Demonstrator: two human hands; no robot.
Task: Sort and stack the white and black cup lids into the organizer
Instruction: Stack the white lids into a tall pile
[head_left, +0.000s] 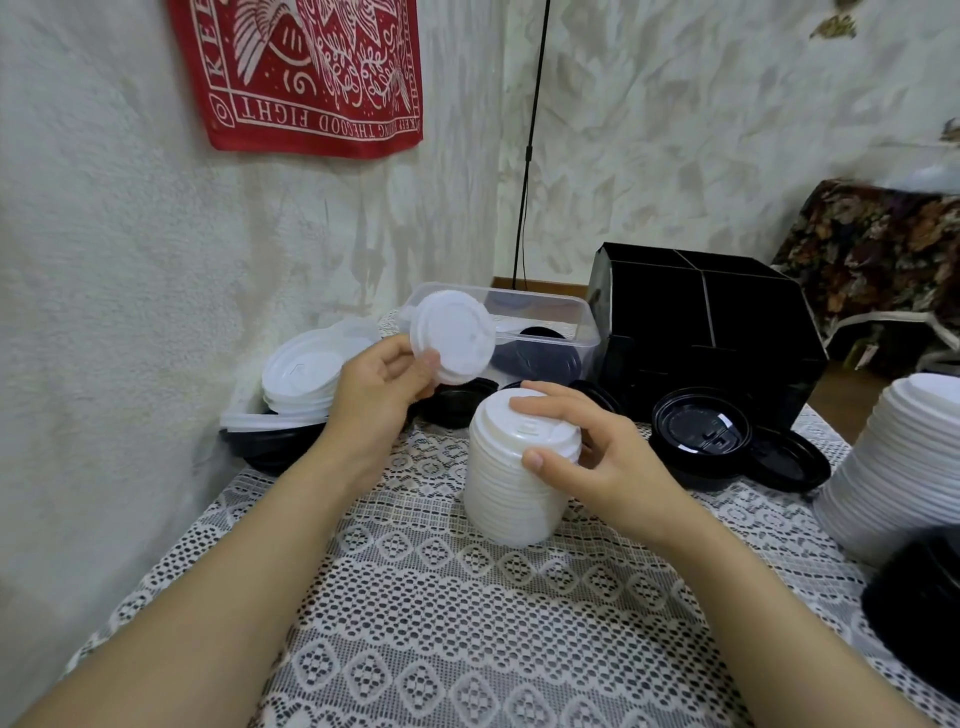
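My left hand (382, 389) pinches a single white lid (452, 338) and holds it tilted above the table. A tall stack of white lids (511, 493) stands at the table's middle, and my right hand (587, 447) grips its top with thumb and fingers curled round it. The black organizer (727, 332) with its dividers stands behind, to the right. Black lids (698, 434) lie in front of it. A further white stack (898, 467) rises at the right edge, with a black stack (924, 608) below it.
A clear plastic box (540, 322) holding black lids sits beside the organizer. At the left by the wall lie more white lids (301, 379) on a clear cover and black lids. A lace cloth (441, 623) covers the table. A thin black pole (530, 156) stands behind.
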